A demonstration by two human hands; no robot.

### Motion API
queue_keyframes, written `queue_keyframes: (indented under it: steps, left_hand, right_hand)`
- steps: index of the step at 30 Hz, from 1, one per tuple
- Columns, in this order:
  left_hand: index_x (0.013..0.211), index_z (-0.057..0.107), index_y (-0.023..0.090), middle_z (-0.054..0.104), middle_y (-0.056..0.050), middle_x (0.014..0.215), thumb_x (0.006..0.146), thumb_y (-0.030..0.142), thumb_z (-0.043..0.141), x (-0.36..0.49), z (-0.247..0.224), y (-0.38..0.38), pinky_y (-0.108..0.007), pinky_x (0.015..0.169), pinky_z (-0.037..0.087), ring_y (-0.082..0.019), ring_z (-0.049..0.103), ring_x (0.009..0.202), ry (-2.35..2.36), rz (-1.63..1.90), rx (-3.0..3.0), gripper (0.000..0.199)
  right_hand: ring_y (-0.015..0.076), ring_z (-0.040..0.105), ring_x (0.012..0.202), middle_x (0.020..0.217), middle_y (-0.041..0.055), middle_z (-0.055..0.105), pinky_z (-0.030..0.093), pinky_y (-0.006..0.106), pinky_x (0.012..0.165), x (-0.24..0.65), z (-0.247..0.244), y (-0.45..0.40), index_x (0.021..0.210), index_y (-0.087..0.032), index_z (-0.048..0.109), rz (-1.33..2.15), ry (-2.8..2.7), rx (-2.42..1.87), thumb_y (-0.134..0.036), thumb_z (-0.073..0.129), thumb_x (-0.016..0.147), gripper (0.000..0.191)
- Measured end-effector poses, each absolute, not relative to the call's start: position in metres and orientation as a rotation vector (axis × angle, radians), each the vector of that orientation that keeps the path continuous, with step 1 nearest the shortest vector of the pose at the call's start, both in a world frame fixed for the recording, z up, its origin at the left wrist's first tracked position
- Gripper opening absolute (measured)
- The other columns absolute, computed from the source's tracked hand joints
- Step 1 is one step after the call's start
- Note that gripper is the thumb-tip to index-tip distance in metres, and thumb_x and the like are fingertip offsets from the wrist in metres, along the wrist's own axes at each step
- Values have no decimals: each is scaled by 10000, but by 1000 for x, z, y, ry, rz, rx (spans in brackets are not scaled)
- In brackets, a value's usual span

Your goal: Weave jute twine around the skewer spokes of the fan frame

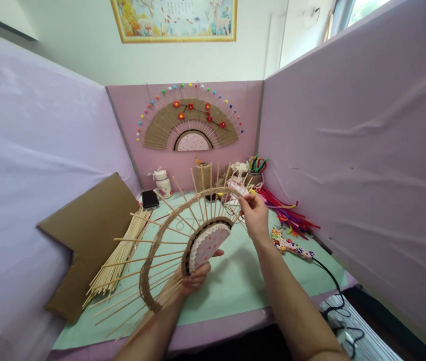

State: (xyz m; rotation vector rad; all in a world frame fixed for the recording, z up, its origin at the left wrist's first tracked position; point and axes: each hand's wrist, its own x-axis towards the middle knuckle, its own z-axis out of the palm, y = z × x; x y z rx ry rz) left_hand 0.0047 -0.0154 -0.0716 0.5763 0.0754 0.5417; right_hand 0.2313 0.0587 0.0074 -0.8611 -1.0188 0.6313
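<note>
A half-made fan [210, 246] of wooden sticks is held up, tilted, over the table. Its half-round base is pale pink with small marks, white lace and a dark braided edge. A band of jute twine [155, 240] is woven in an arc through the sticks. My left hand [197, 277] grips the base from below, its fingers partly behind it. At the right end of the woven band, my right hand [254, 213] pinches the twine between thumb and fingers.
A finished fan [194, 118] with red flowers hangs on the back panel. Bundled sticks [117, 260] and cardboard [88, 240] lie left. A phone [150, 199], bottle [163, 184] and twine spool [203, 176] stand behind. Pipe cleaners [288, 210] and a corded glue gun [291, 245] lie right.
</note>
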Motion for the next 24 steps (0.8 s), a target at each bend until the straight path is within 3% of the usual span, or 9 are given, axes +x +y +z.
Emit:
queue_keyframes:
  steps: [14,24]
  left_hand:
    - [1428,409,156,488,11,574,953,266,329,2,-78,-15,-106,302,204,-13,291,307,91,584,528,494]
    - [1345,498,123,480,18,558,954,255,350,2,-74,-16,-104,288,191,-8,289,298,148,571,489,438]
  right_hand:
    - [43,350,400,583,-128,376,276,181,352,225,-14,52,818,-241,382,950,-668,-922,-543,803,563,578]
    - [10,193,397,506,-144,273,160,152,352,223,-30,42,746,-195,469,1497,-792,-785,-473,852,545,514]
